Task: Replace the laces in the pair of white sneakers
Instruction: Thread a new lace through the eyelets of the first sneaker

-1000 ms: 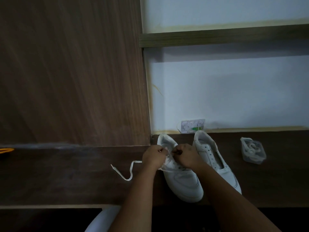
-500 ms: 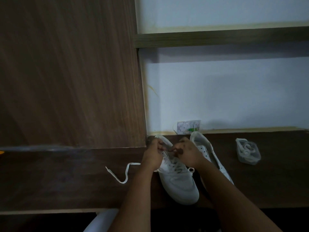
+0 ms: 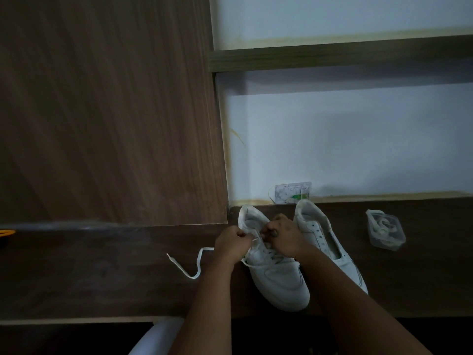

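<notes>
Two white sneakers stand side by side on the dark wooden desk (image 3: pixel 76 278), toes toward me. The left sneaker (image 3: pixel 279 280) is partly laced; the right sneaker (image 3: pixel 325 237) shows bare eyelets. My left hand (image 3: pixel 231 243) pinches the white lace (image 3: pixel 190 265) at the left sneaker's upper eyelets, and the lace's loose end trails left across the desk. My right hand (image 3: pixel 284 238) has its fingers curled at the same eyelets on the shoe's right side, pinching the lace there.
A small clear plastic box (image 3: pixel 385 233) with coiled white laces sits at the right. A white card (image 3: pixel 293 192) leans on the wall behind the shoes. A tall wooden panel (image 3: pixel 110 111) rises at the left. An orange object (image 3: pixel 6 233) peeks in at the far left.
Both hands have moved a little up the left sneaker toward its top eyelets. The loose lace end still lies to the left.
</notes>
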Available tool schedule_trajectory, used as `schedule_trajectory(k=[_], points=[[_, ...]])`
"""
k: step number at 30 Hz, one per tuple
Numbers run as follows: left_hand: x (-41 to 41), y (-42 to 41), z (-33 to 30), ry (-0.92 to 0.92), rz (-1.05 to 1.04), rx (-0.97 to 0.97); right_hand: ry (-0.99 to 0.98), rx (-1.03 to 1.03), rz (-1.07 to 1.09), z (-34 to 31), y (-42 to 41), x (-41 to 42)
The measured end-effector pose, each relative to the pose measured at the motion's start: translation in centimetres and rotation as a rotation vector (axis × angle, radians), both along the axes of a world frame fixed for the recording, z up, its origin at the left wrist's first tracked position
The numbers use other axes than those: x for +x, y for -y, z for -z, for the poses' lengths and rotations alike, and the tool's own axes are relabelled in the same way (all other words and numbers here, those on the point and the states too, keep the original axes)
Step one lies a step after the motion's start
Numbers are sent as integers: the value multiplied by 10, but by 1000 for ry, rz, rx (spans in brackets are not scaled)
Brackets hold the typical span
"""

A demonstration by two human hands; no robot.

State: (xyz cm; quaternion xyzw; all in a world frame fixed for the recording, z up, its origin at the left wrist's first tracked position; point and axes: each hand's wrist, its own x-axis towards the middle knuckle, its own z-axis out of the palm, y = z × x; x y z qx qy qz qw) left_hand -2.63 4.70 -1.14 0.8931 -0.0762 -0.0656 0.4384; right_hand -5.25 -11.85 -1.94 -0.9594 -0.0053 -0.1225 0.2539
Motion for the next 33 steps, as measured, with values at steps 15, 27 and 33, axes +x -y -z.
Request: schedule_trajectory(k=[15,27,33], points=[[-14,17,2,236,19,14,-40,-40,-56,1,2,-2],[-1,17,-1,207,-44,9,68,-180,-86,7,-5,-3],[11,27,-1,122,86,98,189,-120,44,-15,8,-6]])
